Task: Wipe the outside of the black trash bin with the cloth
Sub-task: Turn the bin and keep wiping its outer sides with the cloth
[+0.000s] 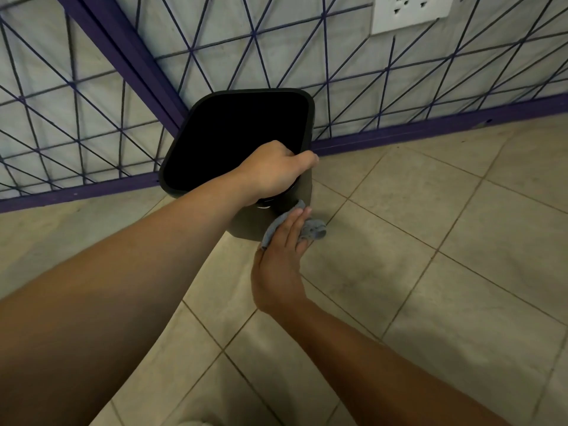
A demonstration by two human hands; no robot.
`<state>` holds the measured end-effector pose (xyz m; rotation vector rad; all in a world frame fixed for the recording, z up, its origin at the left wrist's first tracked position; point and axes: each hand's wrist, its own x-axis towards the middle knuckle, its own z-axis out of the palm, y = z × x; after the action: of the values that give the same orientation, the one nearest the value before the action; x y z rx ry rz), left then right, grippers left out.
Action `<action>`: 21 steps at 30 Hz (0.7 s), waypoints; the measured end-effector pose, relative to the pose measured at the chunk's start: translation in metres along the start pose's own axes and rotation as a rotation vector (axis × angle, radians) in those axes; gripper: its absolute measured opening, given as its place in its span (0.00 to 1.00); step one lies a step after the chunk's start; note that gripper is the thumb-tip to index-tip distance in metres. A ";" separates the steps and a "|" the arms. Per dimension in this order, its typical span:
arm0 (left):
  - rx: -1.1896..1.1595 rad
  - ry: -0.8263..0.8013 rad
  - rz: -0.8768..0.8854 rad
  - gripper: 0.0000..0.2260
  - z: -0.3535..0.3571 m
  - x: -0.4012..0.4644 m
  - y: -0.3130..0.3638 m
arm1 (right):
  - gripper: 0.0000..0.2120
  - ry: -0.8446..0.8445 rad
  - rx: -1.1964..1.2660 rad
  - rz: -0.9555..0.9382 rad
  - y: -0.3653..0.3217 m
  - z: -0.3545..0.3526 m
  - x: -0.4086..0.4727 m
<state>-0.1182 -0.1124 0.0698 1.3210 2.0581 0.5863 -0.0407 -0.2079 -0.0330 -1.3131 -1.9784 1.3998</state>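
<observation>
The black trash bin [196, 130] stands on the tiled floor in a room corner, tilted toward me so its dark open mouth shows. My left hand [273, 170] grips the near right rim, fingers curled inside and thumb outside. My right hand [281, 259] presses a grey-blue cloth [312, 229] with straight fingers against the bin's lower right side wall, near the floor. Part of the cloth sticks out past my fingertips.
Two walls with a purple line pattern and purple skirting [430, 130] meet behind the bin. A white wall socket [408, 10] sits at the top right. Beige floor tiles [430, 241] stretch to the right and toward me.
</observation>
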 end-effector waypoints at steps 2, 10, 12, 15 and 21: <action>0.003 0.007 -0.003 0.23 0.001 0.000 0.000 | 0.40 -0.021 -0.011 0.062 0.001 -0.002 0.004; -0.010 0.032 -0.016 0.22 0.001 0.001 0.000 | 0.36 -0.120 0.010 0.151 0.017 -0.005 0.017; -0.016 0.042 -0.013 0.23 0.001 0.000 -0.002 | 0.32 -0.123 0.204 0.267 0.025 -0.020 0.026; -0.001 0.036 0.004 0.23 0.000 -0.004 -0.006 | 0.32 0.031 0.512 0.370 0.037 -0.041 0.033; 0.078 -0.259 0.014 0.29 -0.022 -0.018 -0.016 | 0.33 0.164 0.722 0.428 0.049 -0.066 0.034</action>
<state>-0.1389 -0.1362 0.0796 1.3788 1.8765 0.3238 0.0146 -0.1413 -0.0543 -1.4513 -0.9446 1.8740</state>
